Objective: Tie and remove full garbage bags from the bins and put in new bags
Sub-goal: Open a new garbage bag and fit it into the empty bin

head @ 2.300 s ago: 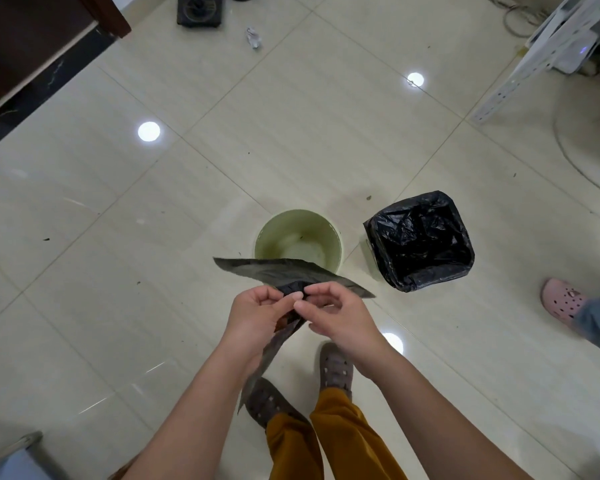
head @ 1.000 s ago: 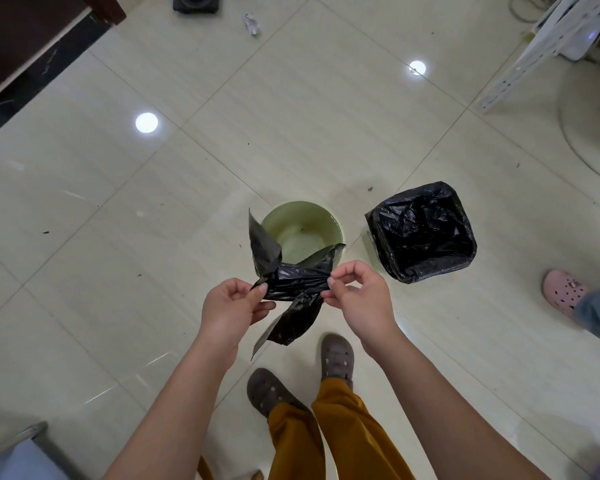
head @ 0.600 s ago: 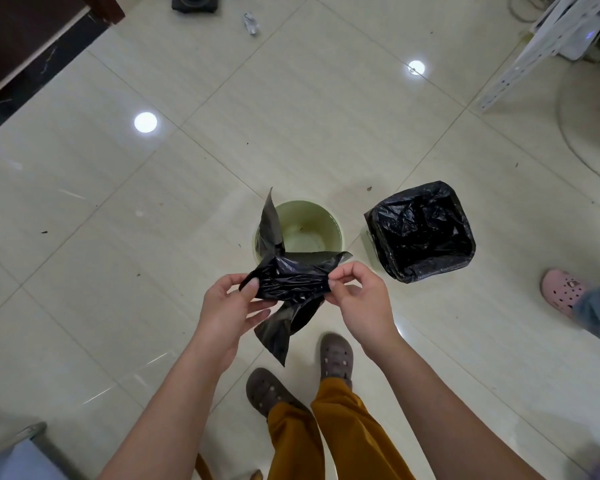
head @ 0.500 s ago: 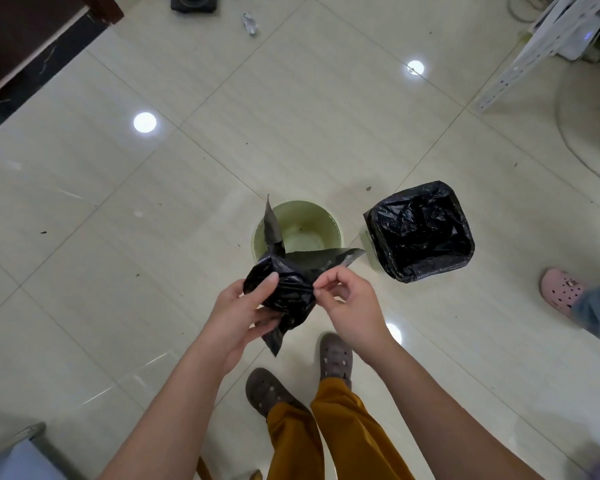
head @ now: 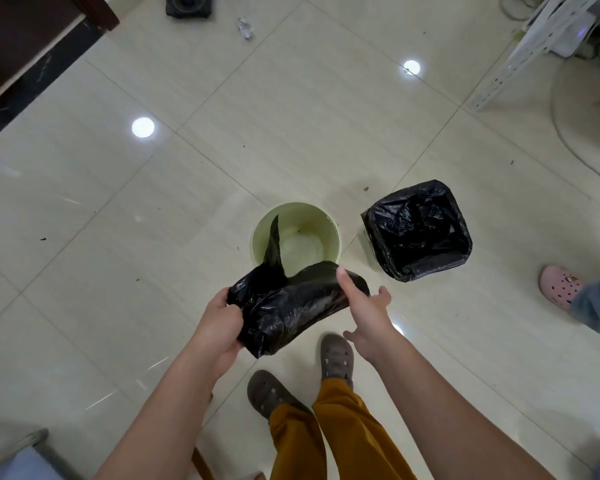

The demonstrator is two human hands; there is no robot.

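there, left fingers (head: 234,308) curled round the black bag (head: 291,304), right fingers (head: 347,282) spread (index touching it)

Both forearms are bare — no sleeves, watch or rings show on the left hand (head: 219,327) or right hand (head: 366,311). Below them, mustard-yellow trousers (head: 329,441) reach down to grey-brown clogs (head: 336,356) — rubbery ones, with round holes over the toes.

left hand (head: 222,323) fingers: behind bag (head: 291,306) | pink shoe's (head: 558,287) wearer: cropped (right edge)
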